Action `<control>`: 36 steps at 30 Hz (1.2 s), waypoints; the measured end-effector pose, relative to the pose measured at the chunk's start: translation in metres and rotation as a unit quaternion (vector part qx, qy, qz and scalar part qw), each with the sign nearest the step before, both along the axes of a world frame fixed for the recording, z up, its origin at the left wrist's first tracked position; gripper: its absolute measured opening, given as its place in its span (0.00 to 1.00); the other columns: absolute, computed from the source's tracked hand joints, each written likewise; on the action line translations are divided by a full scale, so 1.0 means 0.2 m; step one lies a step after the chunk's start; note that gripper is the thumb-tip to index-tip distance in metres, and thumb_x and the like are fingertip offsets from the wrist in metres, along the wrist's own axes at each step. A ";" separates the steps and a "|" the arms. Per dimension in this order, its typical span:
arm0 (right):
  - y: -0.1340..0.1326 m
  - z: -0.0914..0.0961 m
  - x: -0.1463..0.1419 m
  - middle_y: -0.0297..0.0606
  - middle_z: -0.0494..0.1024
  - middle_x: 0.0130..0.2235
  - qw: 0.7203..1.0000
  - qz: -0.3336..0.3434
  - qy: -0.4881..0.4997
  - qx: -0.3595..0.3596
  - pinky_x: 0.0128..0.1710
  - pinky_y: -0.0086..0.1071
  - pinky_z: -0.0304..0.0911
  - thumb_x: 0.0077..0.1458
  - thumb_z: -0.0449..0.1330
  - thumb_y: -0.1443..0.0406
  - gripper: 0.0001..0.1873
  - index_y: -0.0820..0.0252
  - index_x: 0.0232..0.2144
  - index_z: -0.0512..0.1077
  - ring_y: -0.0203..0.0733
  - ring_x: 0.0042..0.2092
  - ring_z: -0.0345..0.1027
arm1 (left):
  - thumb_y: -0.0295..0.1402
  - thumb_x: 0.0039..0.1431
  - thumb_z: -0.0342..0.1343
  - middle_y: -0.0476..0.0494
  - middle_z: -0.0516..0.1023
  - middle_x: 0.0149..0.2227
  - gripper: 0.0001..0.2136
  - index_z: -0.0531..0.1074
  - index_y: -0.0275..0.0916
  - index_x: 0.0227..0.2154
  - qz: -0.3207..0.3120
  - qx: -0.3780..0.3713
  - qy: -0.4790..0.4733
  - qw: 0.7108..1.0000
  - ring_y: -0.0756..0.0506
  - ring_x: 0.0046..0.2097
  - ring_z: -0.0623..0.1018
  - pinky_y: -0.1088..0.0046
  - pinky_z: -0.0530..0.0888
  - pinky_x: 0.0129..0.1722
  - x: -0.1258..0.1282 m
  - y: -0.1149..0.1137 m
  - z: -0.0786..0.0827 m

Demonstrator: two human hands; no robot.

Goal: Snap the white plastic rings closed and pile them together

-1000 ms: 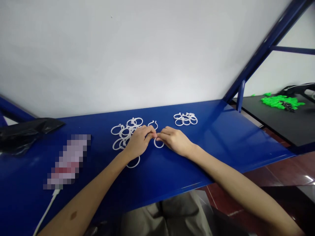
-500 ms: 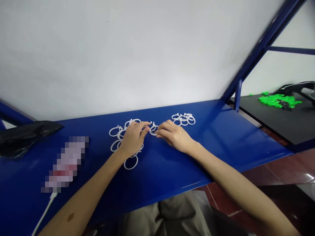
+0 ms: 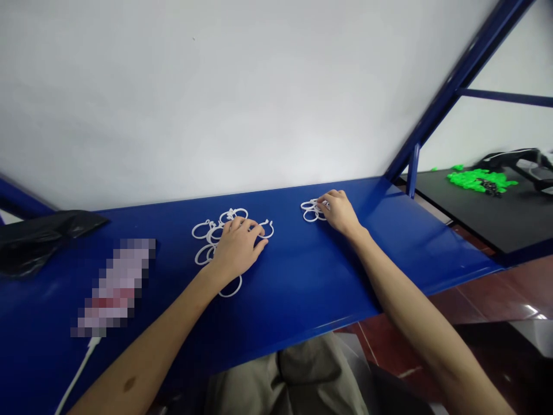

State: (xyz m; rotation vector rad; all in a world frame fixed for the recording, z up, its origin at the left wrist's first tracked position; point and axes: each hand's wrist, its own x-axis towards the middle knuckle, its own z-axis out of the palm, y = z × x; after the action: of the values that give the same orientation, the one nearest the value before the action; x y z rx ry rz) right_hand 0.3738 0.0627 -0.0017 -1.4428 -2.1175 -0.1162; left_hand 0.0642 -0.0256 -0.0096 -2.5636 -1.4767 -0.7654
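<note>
Large ring pile (image 3: 212, 225): on the surface (image 3: 298, 282)
Left hand (image 3: 238, 248): over that pile, fingers spread apart
Right hand (image 3: 339, 212): at the small ring cluster (image 3: 310, 210) right of the pile; cannot tell whether fingers clamp a ring
Black plastic (image 3: 43, 239): left of the pile

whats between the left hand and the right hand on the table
In the head view, past the left hand: one white ring by its fingers, bare blue tabletop, then a ring cluster by the right hand.
</note>
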 end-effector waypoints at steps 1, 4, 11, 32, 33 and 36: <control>0.00 0.00 -0.01 0.49 0.78 0.41 1.000 -0.001 -0.003 0.003 0.48 0.47 0.64 0.62 0.59 0.64 0.09 0.62 0.38 0.79 0.53 0.44 0.64 | 0.39 0.66 0.53 0.40 0.78 0.43 0.09 0.76 0.42 0.36 0.002 0.004 0.003 1.000 0.35 0.51 0.70 0.49 0.65 0.54 0.00 0.00 0.00; -0.01 0.00 -0.02 0.48 0.78 0.40 1.000 -0.002 0.000 0.025 0.48 0.49 0.64 0.63 0.58 0.63 0.11 0.60 0.38 0.80 0.54 0.46 0.63 | 0.37 0.66 0.53 0.42 0.79 0.40 0.08 0.74 0.43 0.33 0.001 0.008 0.000 1.000 0.36 0.49 0.70 0.50 0.65 0.54 0.00 -0.01 0.00; -0.08 0.06 -0.07 0.49 0.78 0.41 0.997 0.000 0.043 0.066 0.50 0.49 0.64 0.63 0.59 0.64 0.10 0.60 0.39 0.80 0.56 0.49 0.61 | 0.35 0.63 0.59 0.44 0.78 0.39 0.05 0.72 0.42 0.32 0.007 0.020 -0.018 1.000 0.36 0.48 0.71 0.52 0.65 0.51 0.03 -0.02 0.02; -0.35 0.09 -0.39 0.37 0.79 0.35 0.935 0.291 0.149 -0.135 0.35 0.29 0.64 0.65 0.58 0.65 0.07 0.61 0.40 0.76 0.35 0.33 0.71 | 0.32 0.66 0.57 0.50 0.81 0.36 0.06 0.73 0.43 0.44 -0.041 -0.026 -0.193 0.980 0.43 0.43 0.75 0.63 0.69 0.49 0.12 -0.07 0.07; -0.36 0.09 -0.40 0.36 0.79 0.35 0.933 0.301 0.142 -0.137 0.35 0.29 0.63 0.65 0.58 0.65 0.07 0.61 0.39 0.76 0.35 0.33 0.70 | 0.32 0.66 0.58 0.50 0.81 0.35 0.02 0.74 0.43 0.40 -0.045 -0.027 -0.181 0.982 0.43 0.42 0.75 0.63 0.69 0.47 0.11 -0.06 0.07; -0.37 0.09 -0.41 0.36 0.78 0.34 0.923 0.330 0.134 -0.147 0.35 0.29 0.63 0.66 0.57 0.65 0.07 0.61 0.39 0.75 0.35 0.32 0.69 | 0.31 0.64 0.60 0.52 0.80 0.33 0.03 0.73 0.43 0.33 -0.047 -0.012 -0.168 0.985 0.44 0.40 0.73 0.64 0.68 0.45 0.10 -0.06 0.07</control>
State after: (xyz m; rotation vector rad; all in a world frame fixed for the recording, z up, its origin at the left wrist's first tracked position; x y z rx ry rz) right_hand 0.2916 -0.0118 0.0172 -0.7535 -2.3233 0.6414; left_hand 0.0842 -0.0383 0.0039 -2.6365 -1.4565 -1.2536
